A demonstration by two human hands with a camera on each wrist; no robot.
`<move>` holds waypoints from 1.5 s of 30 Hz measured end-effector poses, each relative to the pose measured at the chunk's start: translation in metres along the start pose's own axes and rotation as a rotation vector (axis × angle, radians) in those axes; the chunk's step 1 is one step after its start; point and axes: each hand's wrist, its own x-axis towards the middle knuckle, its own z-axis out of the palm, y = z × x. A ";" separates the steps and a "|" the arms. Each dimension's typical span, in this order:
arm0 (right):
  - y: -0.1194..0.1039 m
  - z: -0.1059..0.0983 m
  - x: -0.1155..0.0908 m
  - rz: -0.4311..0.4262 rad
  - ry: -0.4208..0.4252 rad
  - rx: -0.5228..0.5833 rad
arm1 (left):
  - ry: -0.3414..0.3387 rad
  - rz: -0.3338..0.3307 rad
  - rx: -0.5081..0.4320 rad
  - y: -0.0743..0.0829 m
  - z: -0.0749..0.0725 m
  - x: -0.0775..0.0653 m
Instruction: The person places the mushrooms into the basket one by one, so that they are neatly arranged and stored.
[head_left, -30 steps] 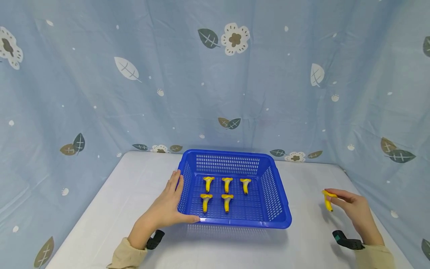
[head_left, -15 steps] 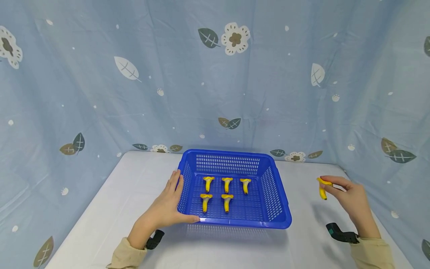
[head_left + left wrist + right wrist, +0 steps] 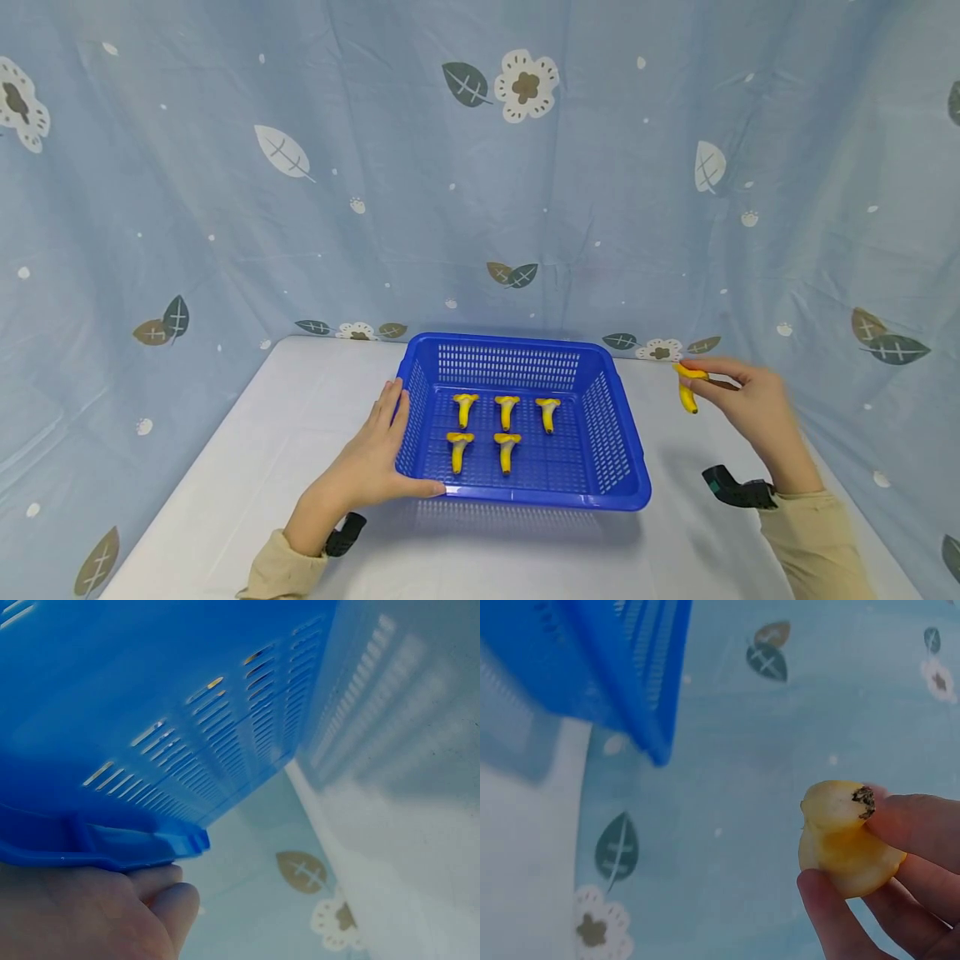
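A yellow, chanterelle-like mushroom (image 3: pixel 687 388) is pinched between the thumb and fingers of my right hand (image 3: pixel 752 404), its stem hanging down. The right wrist view shows the dark stem end of that mushroom (image 3: pixel 847 832) and fingers around its cap. To the left is a blue plastic basket (image 3: pixel 536 496) with several similar mushrooms (image 3: pixel 507 410) inside, three in a back row and two in front. My left hand (image 3: pixel 367 462) rests at the basket's front left corner, fingers fairly straight along the left rim, thumb on the front rim. In the left wrist view it lies against the rim (image 3: pixel 112 855).
The basket stands on a white-covered table (image 3: pixel 315 400). Behind the table and at both sides hangs a blue curtain (image 3: pixel 420 183) with leaf and flower prints. Black wrist cameras (image 3: pixel 738 489) are strapped under both wrists.
My right hand has moved left and toward the back of the table with the pinched mushroom, closer to the basket's right side. The left hand, basket and mushrooms inside have stayed put.
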 end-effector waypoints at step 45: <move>-0.053 0.145 0.048 -0.080 -0.372 0.171 | -0.003 -0.003 -0.003 0.000 0.001 0.000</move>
